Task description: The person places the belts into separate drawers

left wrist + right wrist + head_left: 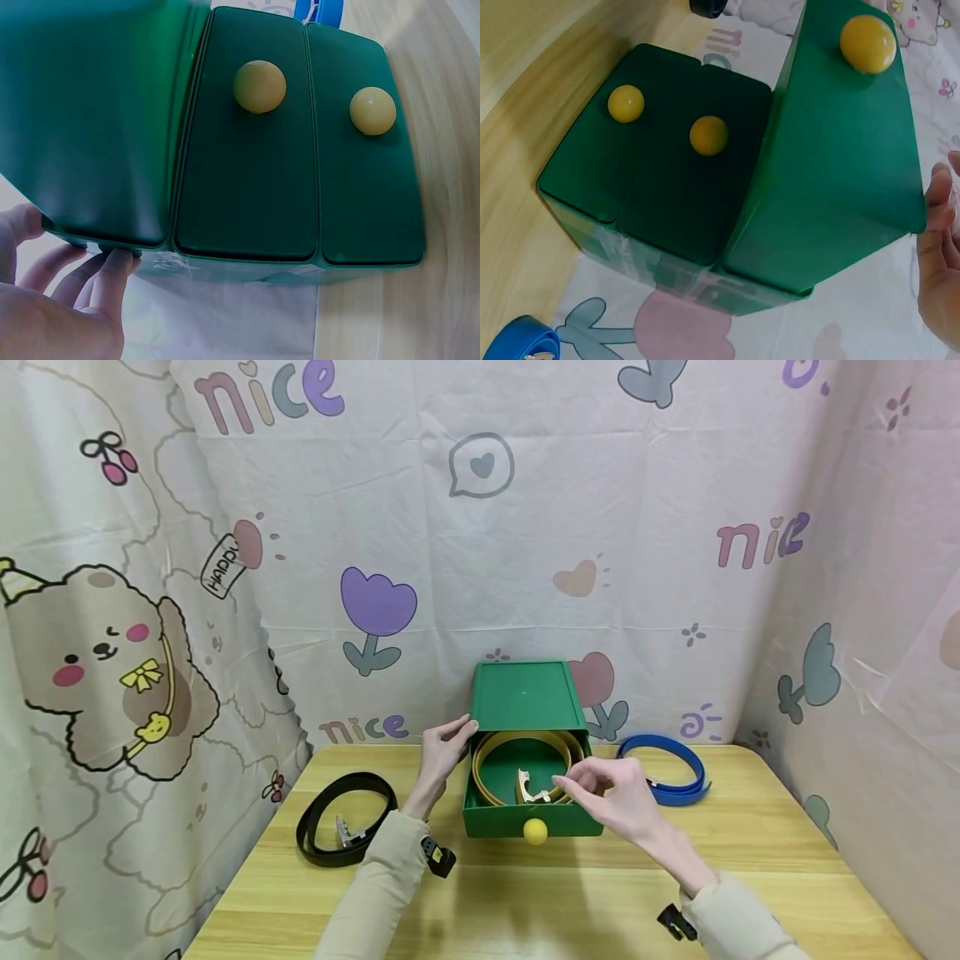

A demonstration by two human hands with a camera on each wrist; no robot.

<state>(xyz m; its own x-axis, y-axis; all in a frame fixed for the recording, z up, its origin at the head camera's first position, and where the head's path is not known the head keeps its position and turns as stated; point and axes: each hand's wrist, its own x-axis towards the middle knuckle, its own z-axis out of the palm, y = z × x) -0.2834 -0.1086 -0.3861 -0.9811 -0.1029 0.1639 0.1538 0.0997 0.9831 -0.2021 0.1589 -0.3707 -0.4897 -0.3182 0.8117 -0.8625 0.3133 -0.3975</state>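
A green drawer cabinet (pixel 525 695) with yellow round knobs stands at the middle back of the table, its top drawer (pixel 495 821) pulled out. Inside lies a coiled yellow-brown belt (pixel 480 781) with a gold-coloured buckle (pixel 522 787). My left hand (pixel 441 758) touches the cabinet's upper left side; in the left wrist view its fingertips (pixel 118 261) rest along that side. Over the drawer's right front corner is my right hand (pixel 611 793), fingers bent and fingertips close by the buckle. No belt shows between those fingers; in the right wrist view the drawer wall partly hides them.
A coiled black belt (pixel 309 831) with a silver buckle lies left of the cabinet. To its right is a coiled blue belt (pixel 686 793). Two lower drawers (pixel 247 172) are closed. Patterned cloth (pixel 480 568) hangs behind the wooden table (pixel 525 902) and along both sides.
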